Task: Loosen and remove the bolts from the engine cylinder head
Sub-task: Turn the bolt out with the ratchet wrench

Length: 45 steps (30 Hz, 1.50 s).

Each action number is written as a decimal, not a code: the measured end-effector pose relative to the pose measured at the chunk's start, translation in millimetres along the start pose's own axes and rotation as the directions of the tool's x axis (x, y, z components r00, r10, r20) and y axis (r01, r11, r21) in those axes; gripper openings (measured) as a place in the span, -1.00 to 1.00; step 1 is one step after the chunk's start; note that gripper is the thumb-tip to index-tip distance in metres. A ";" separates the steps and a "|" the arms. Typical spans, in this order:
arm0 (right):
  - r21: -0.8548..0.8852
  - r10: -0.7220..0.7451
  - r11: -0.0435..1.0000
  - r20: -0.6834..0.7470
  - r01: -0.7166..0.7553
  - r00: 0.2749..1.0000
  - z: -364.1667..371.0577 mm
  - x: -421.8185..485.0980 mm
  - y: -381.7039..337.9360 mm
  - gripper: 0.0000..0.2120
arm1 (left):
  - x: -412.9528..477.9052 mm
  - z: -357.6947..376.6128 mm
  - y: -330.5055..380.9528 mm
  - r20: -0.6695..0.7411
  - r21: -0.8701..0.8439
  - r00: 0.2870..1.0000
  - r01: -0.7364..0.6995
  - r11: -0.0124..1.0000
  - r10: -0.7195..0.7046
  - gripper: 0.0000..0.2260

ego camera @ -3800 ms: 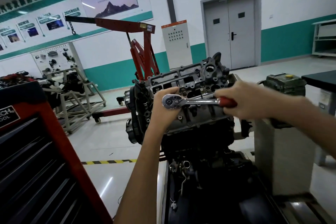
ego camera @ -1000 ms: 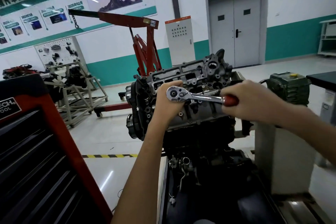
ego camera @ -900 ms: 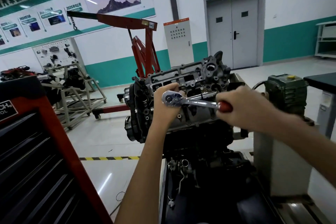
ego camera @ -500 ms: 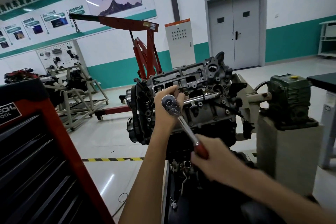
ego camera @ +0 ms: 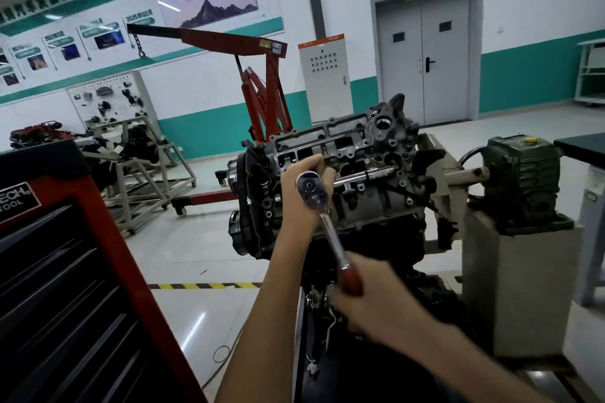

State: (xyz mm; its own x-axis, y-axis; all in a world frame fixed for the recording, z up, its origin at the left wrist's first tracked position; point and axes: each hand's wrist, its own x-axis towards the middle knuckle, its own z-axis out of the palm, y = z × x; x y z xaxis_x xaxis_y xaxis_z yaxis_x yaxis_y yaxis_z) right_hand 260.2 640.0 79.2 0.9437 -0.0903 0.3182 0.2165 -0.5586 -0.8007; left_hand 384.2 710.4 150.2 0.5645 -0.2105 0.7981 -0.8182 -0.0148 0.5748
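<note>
The grey engine cylinder head [ego camera: 366,173] sits tilted toward me on a stand in the middle of the view. A chrome ratchet wrench [ego camera: 327,226] with a red handle has its round head set against the cylinder head's left part. My left hand [ego camera: 301,196] wraps behind the ratchet head and holds it there. My right hand [ego camera: 366,301] grips the red handle, which points down and to the right. The bolt under the ratchet is hidden by the tool and my left hand.
A red and black tool cabinet [ego camera: 65,271] fills the lower left. A red engine hoist [ego camera: 258,75] stands behind the engine. A green gearbox [ego camera: 520,180] on a grey pedestal [ego camera: 517,288] is at the right, and a metal frame stand [ego camera: 147,173] at the back left.
My right hand swung the ratchet handle from pointing right, level with the head, down toward me. My left hand stayed on the ratchet head. In the last half second little has moved.
</note>
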 end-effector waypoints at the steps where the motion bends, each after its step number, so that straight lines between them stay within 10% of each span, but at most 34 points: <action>1: 0.202 0.001 0.979 0.047 -0.011 0.999 19.7 -2.7 -3.7 -0.84 | 0.2 1.1 -0.2 -0.001 0.001 1.000 0.007 1.000 -0.007 -0.60; 4: 0.334 0.009 0.942 0.083 -0.036 0.997 32.6 -3.4 -6.8 -0.83 | 1.7 0.5 -3.1 0.002 0.039 1.000 0.024 0.999 -0.024 -0.57; 8: -0.244 -0.068 0.967 0.031 0.074 0.997 -45.5 12.7 8.6 -0.78 | 4.1 -7.3 -1.5 0.093 0.083 0.996 -0.021 0.996 0.013 -0.60; 15: -0.832 -0.422 0.536 -0.120 0.140 0.899 -141.3 44.7 -22.4 -0.82 | 4.6 -6.9 4.7 0.181 0.081 0.981 -0.091 0.993 0.075 -0.80; 19: -0.702 -0.175 0.711 -0.141 0.026 0.974 -71.6 18.5 -2.5 -0.79 | -0.8 -6.2 -3.5 0.010 0.033 1.000 -0.027 0.999 0.027 -0.71; 22: -0.127 0.033 0.992 0.034 -0.029 0.999 0.2 -0.5 -3.3 -0.81 | 1.9 0.6 -1.4 -0.011 0.041 1.000 0.019 0.999 -0.019 -0.64; 24: 0.137 0.022 0.990 0.073 -0.032 0.997 23.4 -4.3 -6.6 -0.81 | 1.9 3.9 -1.1 -0.010 0.044 1.000 0.023 0.999 -0.023 -0.60; 28: -0.208 -0.014 0.978 0.002 0.014 1.000 -22.7 4.0 5.2 -0.83 | 3.0 -2.5 0.6 0.034 0.090 0.999 -0.002 0.996 -0.001 -0.68; 32: -0.691 -0.279 0.705 -0.064 0.160 0.958 -112.4 30.2 -7.0 -0.88 | 2.0 -6.6 4.7 0.111 0.050 0.993 -0.038 0.998 0.032 -0.75; 35: -0.810 -0.414 0.568 -0.123 0.150 0.902 -137.7 45.4 -23.6 -0.85 | 2.9 -4.2 7.8 0.110 0.073 0.993 -0.052 0.996 0.044 -0.77; 38: -0.757 -0.310 0.648 -0.166 0.080 0.936 -103.4 30.2 -14.1 -0.86 | 0.7 -6.2 1.0 -0.011 0.013 1.000 0.001 1.000 -0.001 -0.66; 42: -0.277 -0.035 0.961 -0.131 -0.002 0.991 -10.1 0.9 -2.3 -0.73 | -2.0 2.3 -1.6 -0.070 -0.045 0.996 0.055 0.997 -0.058 -0.58; 45: 0.168 0.012 0.986 -0.050 -0.004 0.999 30.0 -6.1 -6.9 -0.73 | -0.8 9.1 0.2 -0.066 0.003 0.997 0.038 0.999 -0.037 -0.55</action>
State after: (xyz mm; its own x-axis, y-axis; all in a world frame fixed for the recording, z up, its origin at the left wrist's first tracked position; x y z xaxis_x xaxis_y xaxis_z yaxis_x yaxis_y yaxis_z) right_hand 260.4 669.2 67.5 0.9326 -0.1381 0.3333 0.2521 -0.4117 -0.8758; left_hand 382.6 701.6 148.0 0.6006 -0.1452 0.7863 -0.7967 -0.0253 0.6038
